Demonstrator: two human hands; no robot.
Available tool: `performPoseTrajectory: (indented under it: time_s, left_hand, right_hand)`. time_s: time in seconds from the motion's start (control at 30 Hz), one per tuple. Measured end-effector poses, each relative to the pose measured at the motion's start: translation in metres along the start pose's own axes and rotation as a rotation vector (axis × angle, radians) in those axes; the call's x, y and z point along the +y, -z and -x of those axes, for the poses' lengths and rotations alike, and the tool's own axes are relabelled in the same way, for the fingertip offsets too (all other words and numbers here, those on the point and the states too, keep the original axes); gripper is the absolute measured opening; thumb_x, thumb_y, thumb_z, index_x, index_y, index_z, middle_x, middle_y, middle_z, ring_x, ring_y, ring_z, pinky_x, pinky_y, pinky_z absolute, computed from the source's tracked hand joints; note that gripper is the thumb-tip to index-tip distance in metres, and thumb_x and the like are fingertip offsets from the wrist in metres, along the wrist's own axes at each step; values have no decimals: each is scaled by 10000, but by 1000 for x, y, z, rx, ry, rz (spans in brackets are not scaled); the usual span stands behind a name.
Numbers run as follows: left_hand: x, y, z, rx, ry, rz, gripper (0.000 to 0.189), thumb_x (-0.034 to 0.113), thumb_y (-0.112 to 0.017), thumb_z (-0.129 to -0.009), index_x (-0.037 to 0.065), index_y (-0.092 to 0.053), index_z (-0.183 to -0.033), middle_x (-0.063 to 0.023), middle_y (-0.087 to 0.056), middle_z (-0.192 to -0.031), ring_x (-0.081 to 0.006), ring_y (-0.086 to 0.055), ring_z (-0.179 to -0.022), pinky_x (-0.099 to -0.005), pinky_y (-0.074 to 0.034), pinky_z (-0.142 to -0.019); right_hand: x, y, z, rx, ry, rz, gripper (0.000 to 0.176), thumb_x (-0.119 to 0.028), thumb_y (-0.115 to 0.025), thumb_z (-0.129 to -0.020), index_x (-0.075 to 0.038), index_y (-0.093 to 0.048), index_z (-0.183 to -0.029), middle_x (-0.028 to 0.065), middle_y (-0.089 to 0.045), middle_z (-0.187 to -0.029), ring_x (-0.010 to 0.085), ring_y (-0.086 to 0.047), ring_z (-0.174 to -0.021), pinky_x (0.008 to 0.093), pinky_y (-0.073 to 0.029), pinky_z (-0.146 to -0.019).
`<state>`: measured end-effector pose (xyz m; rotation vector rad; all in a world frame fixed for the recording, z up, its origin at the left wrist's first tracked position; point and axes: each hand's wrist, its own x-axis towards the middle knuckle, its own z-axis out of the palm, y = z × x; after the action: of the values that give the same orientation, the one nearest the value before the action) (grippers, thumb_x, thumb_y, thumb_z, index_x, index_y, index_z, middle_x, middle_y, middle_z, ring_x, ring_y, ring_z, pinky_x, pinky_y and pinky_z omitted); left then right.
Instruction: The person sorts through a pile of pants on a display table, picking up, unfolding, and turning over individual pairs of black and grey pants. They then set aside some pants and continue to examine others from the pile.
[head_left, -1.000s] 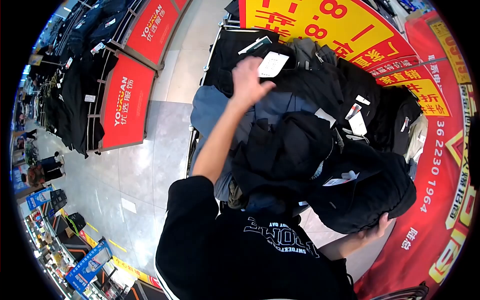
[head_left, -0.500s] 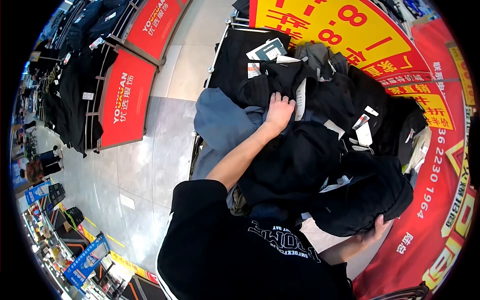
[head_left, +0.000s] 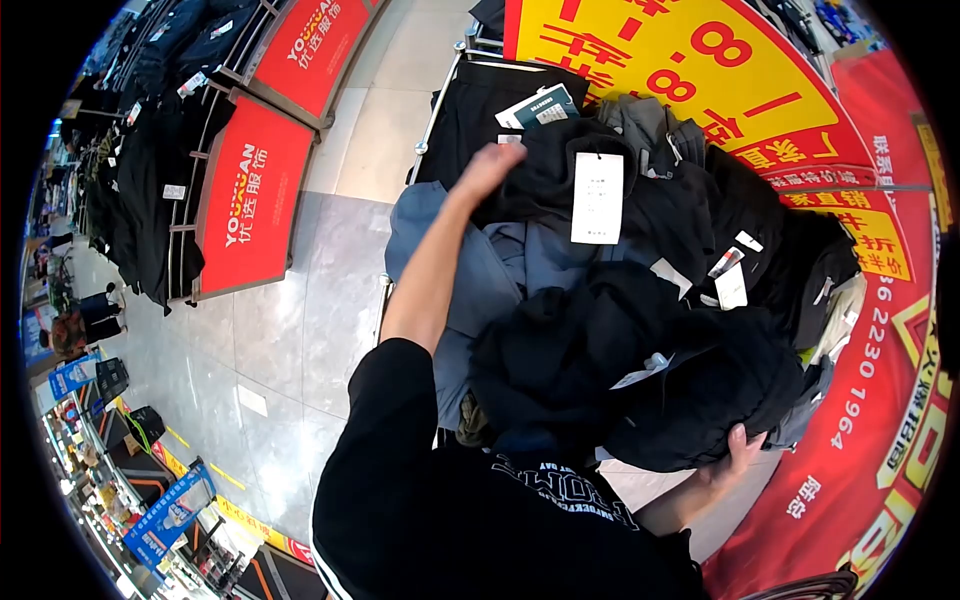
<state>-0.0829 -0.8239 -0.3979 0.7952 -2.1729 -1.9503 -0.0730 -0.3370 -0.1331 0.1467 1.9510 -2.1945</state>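
My left hand (head_left: 488,172) is at the far left of a pile of clothes, its fingers closed at the edge of a black garment (head_left: 545,180) beside a small white label. A large white tag (head_left: 598,200) lies on that garment, to the right of the hand. My right hand (head_left: 738,458) grips the near lower edge of a bunched black garment (head_left: 700,400) with a white tag on it. Part of its fingers is hidden by the cloth. Blue-grey clothing (head_left: 440,250) lies below my left hand.
A metal rail (head_left: 425,130) edges the pile on the left. Behind the pile stands a yellow and red sign (head_left: 680,60), and a red banner (head_left: 850,400) is on the right. Across the tiled floor (head_left: 300,350) are red panels (head_left: 255,195) below hanging clothes. People are far left.
My left hand has moved up and left, from the middle of the pile to its left side. The white tag now shows fully. The bunched black garment and my right hand have shifted slightly left.
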Motion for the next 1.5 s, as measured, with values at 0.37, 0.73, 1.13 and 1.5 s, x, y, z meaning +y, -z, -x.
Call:
performPoseTrajectory:
  time_s: [0.37,0.73,1.13,1.5]
  left_hand:
    - [74,-193,107,-552,-177,-256,657,549,-595,-790,-36,-604,-1089,-270,-631,-1001,-409,-595,-981,-440,-465,-867]
    - [62,-187,99,-296,-95,-298,744,554,-598,-772,-61,-537,-1188,-291,-627,-982,-438,-594,-957,-470,-450,-887]
    - [68,-184,126,17,-264,-256,501,448,-549,-876,1,-475,-1090,-264,-606,-1002,-437,-571,-956,-481,-446,-800]
    - [67,-184,122,68,-343,868,417,180,-618,-806,3,-521,-1171,-179,-533,-1239,-316,-478,-1187,-410,-352,-1025]
  right_hand:
    - [12,-6,-11,-4,-28,87,825,-146,-720,-679,68,-311,-1363,218,-452,-1312,317,-471,-1200,376,-342,-1051]
    - [3,-18,-10,-39,-28,155,782,-152,-729,-691,81,-352,-1335,218,-488,-1275,302,-495,-1168,361,-359,-1028]
    - [-25,15,-6,-159,285,-238,698,-178,-601,-755,58,-345,-1360,203,-459,-1332,299,-448,-1250,381,-317,-1088]
    - [-104,-69,-71,-538,291,-457,639,-130,-549,-790,38,-348,-1373,196,-473,-1339,313,-480,-1230,379,-359,-1069]
